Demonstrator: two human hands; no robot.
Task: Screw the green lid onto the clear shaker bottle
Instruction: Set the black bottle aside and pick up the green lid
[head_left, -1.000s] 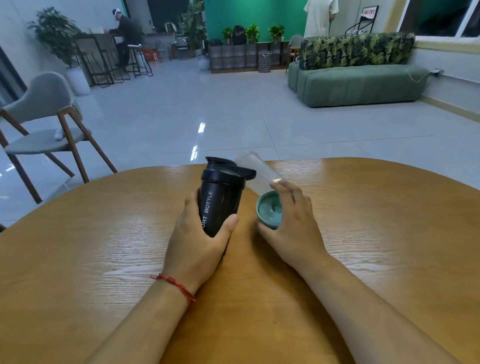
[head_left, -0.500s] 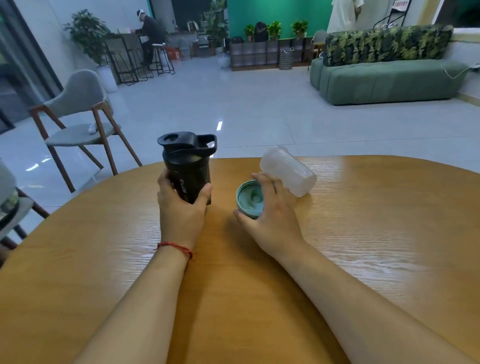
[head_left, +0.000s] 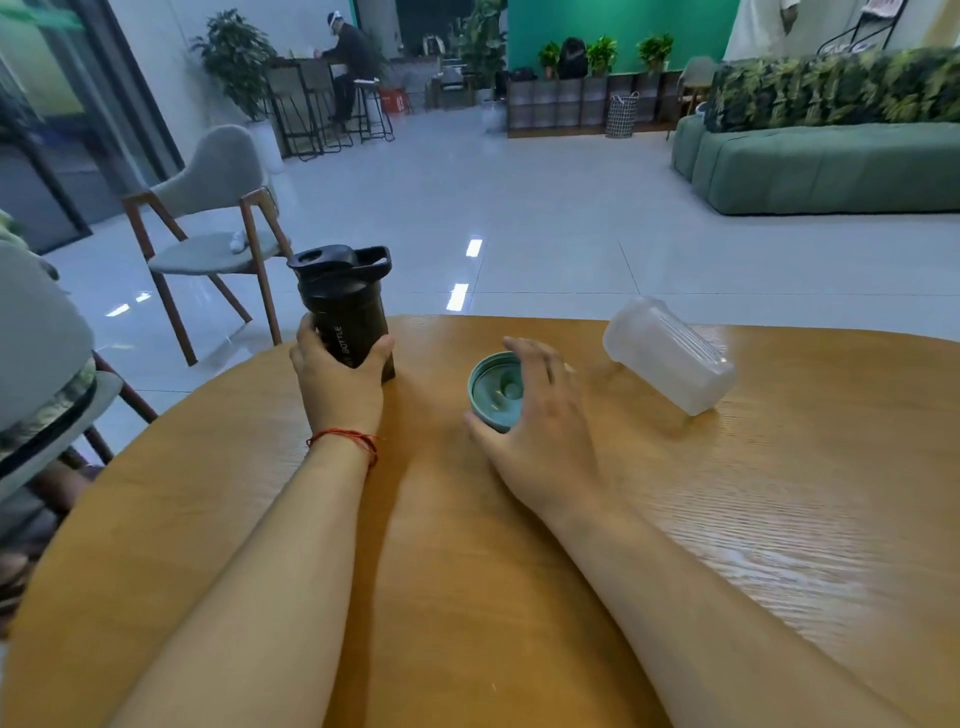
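Observation:
The green lid (head_left: 493, 389) is tilted on edge, its inside facing me, near the middle of the round wooden table (head_left: 779, 519). My right hand (head_left: 540, 421) curls around its right side, thumb under its lower rim and fingers over the top. The clear shaker bottle (head_left: 670, 356) lies on its side to the right of that hand, apart from it, with no lid on. My left hand (head_left: 337, 382) is wrapped around the lower part of a black shaker bottle (head_left: 345, 306), which stands upright with its black lid on, near the table's far left edge.
A grey chair with wooden legs (head_left: 208, 228) stands on the tiled floor beyond the table's left side. Another chair seat (head_left: 41, 374) is close at the left edge. A green sofa (head_left: 831, 166) is far right. A person sits at a counter (head_left: 348, 67) far back.
My left hand has carried the black bottle left and away, setting it upright near the table edge. The clear bottle now lies apart from my right hand, which stays on the green lid.

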